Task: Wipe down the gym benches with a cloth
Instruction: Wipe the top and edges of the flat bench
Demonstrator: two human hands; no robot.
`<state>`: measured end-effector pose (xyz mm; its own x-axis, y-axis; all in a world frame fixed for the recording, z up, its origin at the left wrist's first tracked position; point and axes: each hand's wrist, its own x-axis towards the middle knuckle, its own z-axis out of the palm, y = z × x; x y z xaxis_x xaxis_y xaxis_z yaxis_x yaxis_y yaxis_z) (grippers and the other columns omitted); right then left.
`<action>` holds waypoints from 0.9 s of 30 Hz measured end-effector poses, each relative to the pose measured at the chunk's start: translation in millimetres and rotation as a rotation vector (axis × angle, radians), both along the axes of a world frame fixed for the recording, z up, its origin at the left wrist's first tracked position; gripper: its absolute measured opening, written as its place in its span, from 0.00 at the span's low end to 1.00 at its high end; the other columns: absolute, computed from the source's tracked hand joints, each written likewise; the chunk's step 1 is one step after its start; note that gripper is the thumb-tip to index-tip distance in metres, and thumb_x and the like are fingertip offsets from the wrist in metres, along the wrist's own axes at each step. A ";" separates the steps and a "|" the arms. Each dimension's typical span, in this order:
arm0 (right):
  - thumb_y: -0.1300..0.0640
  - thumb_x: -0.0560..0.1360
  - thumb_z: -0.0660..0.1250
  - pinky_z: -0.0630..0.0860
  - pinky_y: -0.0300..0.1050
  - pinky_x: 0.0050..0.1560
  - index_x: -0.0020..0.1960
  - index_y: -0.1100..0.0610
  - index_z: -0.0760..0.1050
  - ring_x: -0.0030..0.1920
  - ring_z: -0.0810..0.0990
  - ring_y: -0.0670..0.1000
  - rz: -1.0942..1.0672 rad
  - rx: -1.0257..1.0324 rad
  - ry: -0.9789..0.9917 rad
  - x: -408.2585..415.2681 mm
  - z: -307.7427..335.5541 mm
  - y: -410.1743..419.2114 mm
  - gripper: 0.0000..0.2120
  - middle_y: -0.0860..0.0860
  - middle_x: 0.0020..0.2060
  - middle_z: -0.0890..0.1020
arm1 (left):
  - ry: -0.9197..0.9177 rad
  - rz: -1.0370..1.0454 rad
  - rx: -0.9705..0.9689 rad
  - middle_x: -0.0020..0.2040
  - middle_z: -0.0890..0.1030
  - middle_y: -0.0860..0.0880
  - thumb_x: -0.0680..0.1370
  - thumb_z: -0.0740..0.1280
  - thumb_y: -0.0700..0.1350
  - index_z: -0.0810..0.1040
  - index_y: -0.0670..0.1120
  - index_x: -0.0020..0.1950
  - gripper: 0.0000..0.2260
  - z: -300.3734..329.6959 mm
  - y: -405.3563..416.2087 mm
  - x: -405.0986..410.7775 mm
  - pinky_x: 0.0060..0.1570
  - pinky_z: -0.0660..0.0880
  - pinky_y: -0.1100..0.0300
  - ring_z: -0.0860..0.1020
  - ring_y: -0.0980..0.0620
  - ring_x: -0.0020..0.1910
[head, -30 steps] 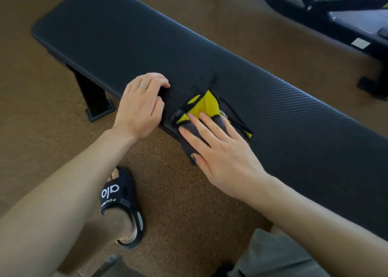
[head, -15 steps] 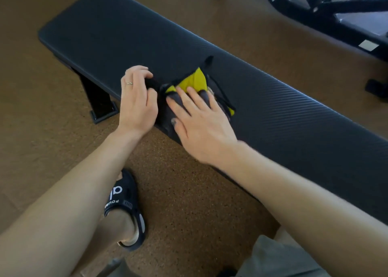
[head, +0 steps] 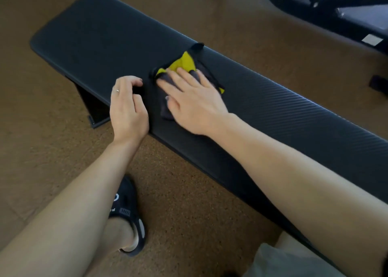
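Observation:
A long black padded gym bench (head: pixel 283 117) runs from upper left to lower right. On its top, about the middle, lies a crumpled grey and yellow cloth (head: pixel 184 63). My right hand (head: pixel 195 100) presses flat on the cloth, fingers spread and pointing up-left, covering its lower part. My left hand (head: pixel 128 106) rests on the near edge of the bench just left of the cloth, fingers curled over the pad, a ring on one finger. The two hands sit a small gap apart.
The floor is brown cork (head: pixel 42 133). One black bench leg (head: pixel 92 110) stands under the left end. Black gym equipment (head: pixel 344 9) fills the top right corner. My foot in a black sandal (head: pixel 130 218) stands near the bench, and grey shorts (head: pixel 281 262) show bottom right.
My right hand slid the cloth up and left along the bench toward my left hand, then across the pad away from the near edge. My left hand kept its grip on the bench edge.

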<state>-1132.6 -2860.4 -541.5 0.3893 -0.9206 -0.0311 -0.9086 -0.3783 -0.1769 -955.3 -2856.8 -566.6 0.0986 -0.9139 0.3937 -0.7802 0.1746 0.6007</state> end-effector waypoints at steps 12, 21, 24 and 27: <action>0.46 0.84 0.44 0.48 0.66 0.81 0.84 0.49 0.55 0.84 0.52 0.58 -0.441 -0.007 0.052 -61.4 0.6 35.7 0.29 0.54 0.84 0.54 | 0.022 0.041 -0.001 0.58 0.79 0.49 0.74 0.53 0.35 0.76 0.41 0.55 0.16 -3.5 1.6 -4.0 0.55 0.64 0.72 0.74 0.51 0.58; 0.46 0.82 0.42 0.55 0.59 0.79 0.82 0.47 0.61 0.81 0.61 0.55 -0.047 -0.073 0.075 -23.4 -1.2 1.4 0.30 0.51 0.81 0.64 | -0.018 -0.005 0.022 0.58 0.79 0.48 0.75 0.54 0.35 0.75 0.41 0.55 0.14 -1.4 2.8 -0.6 0.55 0.66 0.65 0.74 0.48 0.59; 0.46 0.84 0.42 0.51 0.56 0.80 0.84 0.47 0.56 0.83 0.55 0.54 -0.255 -0.014 0.057 -76.9 1.0 -9.8 0.28 0.51 0.83 0.59 | -0.019 0.006 0.032 0.59 0.78 0.50 0.76 0.54 0.35 0.75 0.42 0.55 0.14 -1.2 3.2 0.0 0.52 0.66 0.64 0.73 0.51 0.60; 0.47 0.86 0.43 0.50 0.57 0.81 0.84 0.49 0.55 0.83 0.54 0.55 -0.351 -0.024 0.071 -113.6 3.1 51.8 0.27 0.51 0.83 0.58 | -0.024 0.025 0.035 0.59 0.78 0.51 0.76 0.54 0.35 0.75 0.44 0.55 0.13 -1.9 4.3 -2.0 0.51 0.66 0.64 0.72 0.52 0.60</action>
